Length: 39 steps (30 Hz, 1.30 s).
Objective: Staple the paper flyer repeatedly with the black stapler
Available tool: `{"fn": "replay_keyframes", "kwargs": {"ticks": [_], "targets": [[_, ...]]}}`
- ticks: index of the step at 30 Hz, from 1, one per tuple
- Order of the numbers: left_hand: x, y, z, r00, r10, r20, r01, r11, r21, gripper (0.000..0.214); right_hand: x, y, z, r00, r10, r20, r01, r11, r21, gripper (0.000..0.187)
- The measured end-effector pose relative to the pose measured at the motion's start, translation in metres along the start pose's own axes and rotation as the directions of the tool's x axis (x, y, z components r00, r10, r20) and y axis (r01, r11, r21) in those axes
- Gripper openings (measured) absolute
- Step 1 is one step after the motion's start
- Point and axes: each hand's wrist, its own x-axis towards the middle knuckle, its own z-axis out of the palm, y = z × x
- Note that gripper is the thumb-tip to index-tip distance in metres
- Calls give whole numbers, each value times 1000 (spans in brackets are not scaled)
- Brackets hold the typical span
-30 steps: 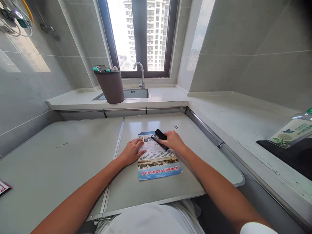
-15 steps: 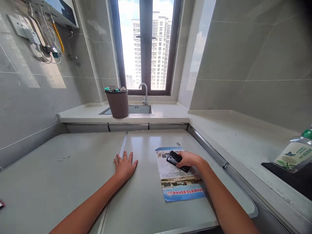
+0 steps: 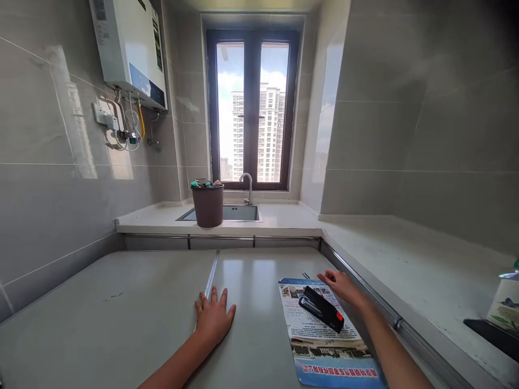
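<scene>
A printed leaflet with a blue lower band lies on the pale table, right of centre. A black stapler with a red end rests across the leaflet's upper half. My right hand hovers just beyond the stapler at the leaflet's top right corner, fingers loosely spread and holding nothing. My left hand lies flat on the table left of the leaflet, fingers spread, beside the seam between the two table leaves.
A brown bin full of rubbish stands on the counter by the sink and tap under the window. A water heater hangs on the left wall. A white counter runs along the right, with a bottle at its edge.
My right hand let go of the stapler, which now lies on the leaflet, and moved slightly past it. My left hand left the leaflet and rests flat on the table. The view tilted upward.
</scene>
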Motion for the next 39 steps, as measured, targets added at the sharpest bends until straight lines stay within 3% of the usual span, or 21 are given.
{"fn": "replay_keyframes", "kwargs": {"ticks": [2, 10, 39], "targets": [[1, 0, 1, 1000, 1, -6, -1, 1000, 8, 70, 10, 14, 12, 996, -7, -90, -2, 995, -104, 49], [1, 0, 4, 1000, 0, -29, 1, 1000, 26, 68, 22, 25, 52, 989, 138, -56, -147, 959, -242, 23], [1, 1, 2, 1000, 8, -20, -8, 999, 37, 68, 20, 12, 49, 986, 163, -38, -167, 953, -252, 21]]}}
